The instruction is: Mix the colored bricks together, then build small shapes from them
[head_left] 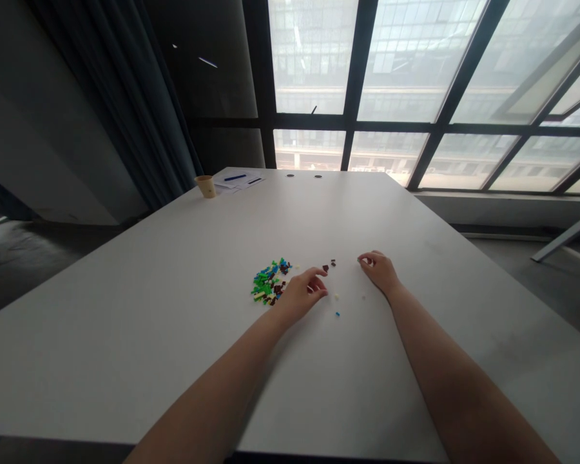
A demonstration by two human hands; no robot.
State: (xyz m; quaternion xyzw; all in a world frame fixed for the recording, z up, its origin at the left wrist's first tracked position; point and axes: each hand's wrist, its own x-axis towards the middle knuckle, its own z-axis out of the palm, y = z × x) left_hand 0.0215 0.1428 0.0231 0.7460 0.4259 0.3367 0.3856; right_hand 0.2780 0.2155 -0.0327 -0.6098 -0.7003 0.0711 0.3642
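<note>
Legible text, labels, brands, numbers or signs: none. Items with possible markings: paper sheets, far left of desk, any print too small to read; paper cup, beside the sheets, small faint mark on side, unreadable; lower window pane, light shapes along bottom edge, lettering or not cannot be told.
</note>
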